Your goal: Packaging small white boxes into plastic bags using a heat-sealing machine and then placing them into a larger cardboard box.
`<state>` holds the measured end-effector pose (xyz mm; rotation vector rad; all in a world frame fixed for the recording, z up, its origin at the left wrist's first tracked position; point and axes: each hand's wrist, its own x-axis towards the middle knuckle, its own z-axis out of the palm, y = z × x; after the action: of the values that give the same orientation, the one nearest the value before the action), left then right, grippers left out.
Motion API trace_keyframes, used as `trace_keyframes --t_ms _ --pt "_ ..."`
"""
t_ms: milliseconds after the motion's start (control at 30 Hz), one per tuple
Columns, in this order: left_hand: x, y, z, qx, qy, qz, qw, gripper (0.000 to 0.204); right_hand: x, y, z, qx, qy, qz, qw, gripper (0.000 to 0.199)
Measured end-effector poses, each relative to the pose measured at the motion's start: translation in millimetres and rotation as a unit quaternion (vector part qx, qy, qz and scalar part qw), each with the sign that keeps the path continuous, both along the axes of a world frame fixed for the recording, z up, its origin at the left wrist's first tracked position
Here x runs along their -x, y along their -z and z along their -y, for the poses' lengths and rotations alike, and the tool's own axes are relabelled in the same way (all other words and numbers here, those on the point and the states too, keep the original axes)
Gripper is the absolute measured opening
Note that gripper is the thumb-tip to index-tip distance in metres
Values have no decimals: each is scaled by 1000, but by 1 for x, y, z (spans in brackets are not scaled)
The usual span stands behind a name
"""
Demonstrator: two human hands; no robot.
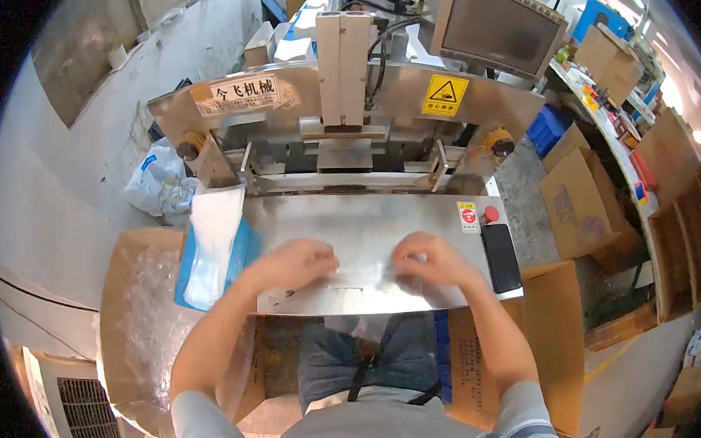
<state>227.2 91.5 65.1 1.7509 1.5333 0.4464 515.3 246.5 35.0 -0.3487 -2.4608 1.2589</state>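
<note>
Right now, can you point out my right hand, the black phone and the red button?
Right hand point(440, 260), head view: back of the hand.
Black phone point(501, 258), head view: middle of its dark face.
Red button point(491, 214), head view: its rounded top.

Left hand point(295, 263): at 8 o'clock from centre, fingers curled, knuckles toward 3 o'clock.
Right hand point(435, 260): at 4 o'clock, fingers bent toward 9; fingertips blurred.
Gap: hands apart.
Left forearm point(217, 331): bare, aimed at 1 o'clock.
Right forearm point(497, 322): bare, aimed at 11.
</note>
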Motion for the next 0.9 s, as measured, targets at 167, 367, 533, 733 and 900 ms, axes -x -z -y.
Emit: trace_keyframes --t_ms 167,367,533,733,900 --pt "77 44 -97 77 -86 87 989 36 69 29 -77 54 80 50 994 22" --pt "115 24 -173 64 -213 91 971 40 128 26 -144 -120 141 74 980 21" --pt "100 37 -197 -32 -215 105 970 41 139 11 -163 -212 165 127 955 23" --pt "61 57 -169 -306 -323 -160 881 41 157 12 -81 -322 169 65 929 43" --pt "-60 72 -33 -216 -211 -249 920 64 152 29 -80 -368 189 101 905 52"
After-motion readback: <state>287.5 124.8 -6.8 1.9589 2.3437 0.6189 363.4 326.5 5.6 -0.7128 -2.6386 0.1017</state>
